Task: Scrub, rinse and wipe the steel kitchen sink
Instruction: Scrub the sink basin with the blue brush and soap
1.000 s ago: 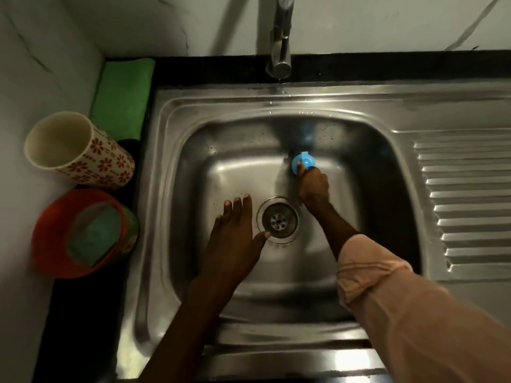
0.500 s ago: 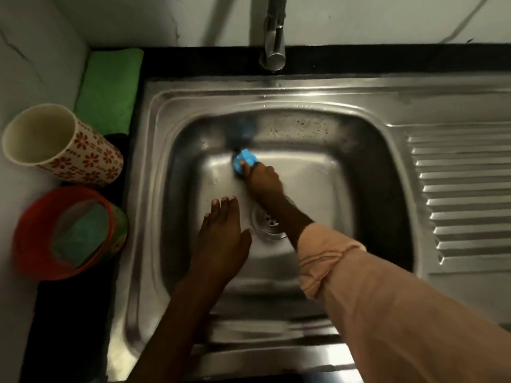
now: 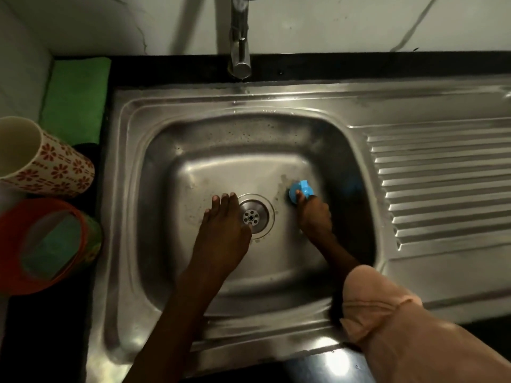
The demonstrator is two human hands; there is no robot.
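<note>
Black countertop runs along the left side and back, w/ a pale marbled wall behind it. Steel sink is set into the counter; its ribbed drainboard is on the right. Tap comes down from the wall, spout over the back rim.

Left hand lies flat on the basin floor, fingers straight and together, pressing down, gripping nothing; its thumb side is just beside the round drain and overlaps the drain's edge. Right hand is on the other side of the drain, near the basin's right wall, fingers curled round a blue scrubber and holding it down on the steel. A rolled-up pale peach sleeve covers the right forearm.

Basin shows spots and a dull smear approx. around the scrubber and left of the drain.

Left of the sink, on the counter: a folded green cloth at the back, a cream cup w/ red flower print tilted in view, and an orange-rimmed container w/ sth. greenish inside; contents can't be made out.
</note>
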